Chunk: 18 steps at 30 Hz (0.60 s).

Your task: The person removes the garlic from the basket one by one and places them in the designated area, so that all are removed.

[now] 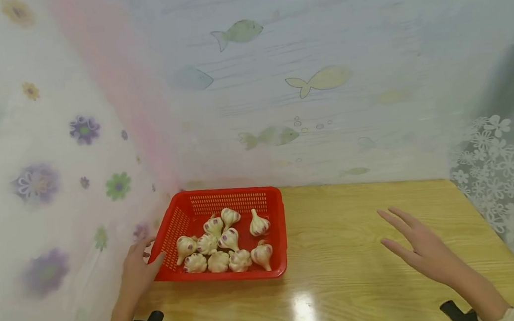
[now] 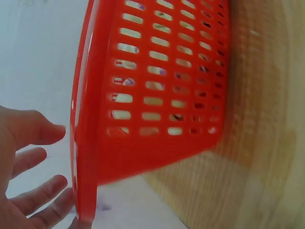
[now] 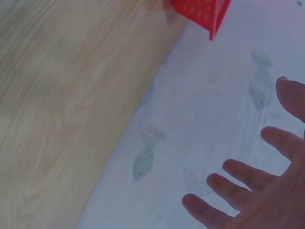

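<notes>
A red plastic basket with slotted walls stands on the wooden table at the back left. Several garlic bulbs, whitish with purple patches, lie inside it, one apart at the right. My left hand is at the basket's left side, thumb and fingertips right at the rim. From the left wrist view, the fingers are spread and loosely bent beside the red rim, not wrapped round it. Over the table's right part, my right hand hovers with fingers apart and nothing in it.
The wooden table extends right of the basket. A wall with painted fish rises behind it, and a flower-patterned wall runs close along the left. White flower-patterned lace or film borders the right side.
</notes>
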Each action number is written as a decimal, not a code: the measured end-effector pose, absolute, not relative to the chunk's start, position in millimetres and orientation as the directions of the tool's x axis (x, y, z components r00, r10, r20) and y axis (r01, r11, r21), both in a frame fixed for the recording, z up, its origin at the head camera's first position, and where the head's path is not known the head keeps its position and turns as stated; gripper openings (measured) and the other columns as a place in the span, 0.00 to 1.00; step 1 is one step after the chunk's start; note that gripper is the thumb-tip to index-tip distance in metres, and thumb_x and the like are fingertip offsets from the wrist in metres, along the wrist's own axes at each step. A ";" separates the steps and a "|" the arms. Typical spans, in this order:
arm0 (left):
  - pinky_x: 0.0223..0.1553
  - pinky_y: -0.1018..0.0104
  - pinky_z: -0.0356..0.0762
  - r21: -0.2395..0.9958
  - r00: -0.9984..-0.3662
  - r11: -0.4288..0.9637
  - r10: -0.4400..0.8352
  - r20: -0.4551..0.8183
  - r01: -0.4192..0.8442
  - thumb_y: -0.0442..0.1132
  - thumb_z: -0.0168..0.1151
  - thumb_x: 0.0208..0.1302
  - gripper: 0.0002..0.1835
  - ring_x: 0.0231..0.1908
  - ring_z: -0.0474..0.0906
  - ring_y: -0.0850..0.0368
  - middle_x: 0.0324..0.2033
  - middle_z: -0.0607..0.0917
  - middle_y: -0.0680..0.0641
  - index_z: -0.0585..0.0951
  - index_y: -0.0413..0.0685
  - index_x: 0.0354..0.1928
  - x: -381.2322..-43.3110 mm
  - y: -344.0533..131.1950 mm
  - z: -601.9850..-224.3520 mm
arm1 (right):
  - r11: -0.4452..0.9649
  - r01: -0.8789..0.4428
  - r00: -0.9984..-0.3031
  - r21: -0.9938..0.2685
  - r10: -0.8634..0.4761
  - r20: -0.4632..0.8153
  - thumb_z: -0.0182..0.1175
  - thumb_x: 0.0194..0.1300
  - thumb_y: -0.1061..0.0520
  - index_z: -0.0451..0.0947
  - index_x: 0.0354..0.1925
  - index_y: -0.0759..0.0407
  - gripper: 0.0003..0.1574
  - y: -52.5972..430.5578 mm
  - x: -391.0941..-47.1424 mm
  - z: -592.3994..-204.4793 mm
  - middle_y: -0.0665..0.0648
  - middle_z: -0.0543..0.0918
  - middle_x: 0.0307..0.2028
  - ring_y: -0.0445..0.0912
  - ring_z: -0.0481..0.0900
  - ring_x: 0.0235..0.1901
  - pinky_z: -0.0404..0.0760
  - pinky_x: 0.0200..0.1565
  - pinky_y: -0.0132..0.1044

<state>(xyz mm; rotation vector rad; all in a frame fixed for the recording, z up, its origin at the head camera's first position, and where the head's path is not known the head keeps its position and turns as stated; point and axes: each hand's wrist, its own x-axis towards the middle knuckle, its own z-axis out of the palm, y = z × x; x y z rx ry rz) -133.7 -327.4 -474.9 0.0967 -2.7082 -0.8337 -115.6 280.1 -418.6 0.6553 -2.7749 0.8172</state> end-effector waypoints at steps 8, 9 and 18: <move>0.23 0.65 0.75 0.643 -0.926 0.765 -0.270 0.265 -0.039 0.33 0.67 0.55 0.18 0.30 0.73 0.46 0.36 0.79 0.35 0.79 0.36 0.48 -150.1 -335.2 -482.9 | 0.682 -0.499 -0.865 -0.534 -0.428 0.261 0.57 0.68 0.51 0.55 0.72 0.45 0.38 243.7 -135.0 -414.8 0.62 0.61 0.66 0.64 0.61 0.62 0.68 0.49 0.65; 0.23 0.65 0.75 0.652 -0.924 0.756 -0.284 0.256 -0.052 0.33 0.67 0.55 0.17 0.30 0.73 0.46 0.35 0.79 0.35 0.80 0.36 0.48 -151.1 -336.1 -484.2 | 0.673 -0.507 -0.860 -0.539 -0.437 0.264 0.57 0.68 0.51 0.56 0.72 0.46 0.38 238.9 -137.0 -414.4 0.61 0.62 0.66 0.63 0.62 0.62 0.68 0.50 0.65; 0.22 0.62 0.78 0.657 -0.938 0.744 -0.302 0.169 -0.121 0.33 0.66 0.54 0.16 0.30 0.76 0.45 0.32 0.79 0.38 0.81 0.35 0.46 -156.9 -334.6 -480.2 | 0.635 -0.538 -0.835 -0.554 -0.492 0.247 0.57 0.67 0.48 0.60 0.70 0.50 0.36 203.1 -155.1 -417.9 0.58 0.67 0.62 0.57 0.66 0.60 0.71 0.53 0.59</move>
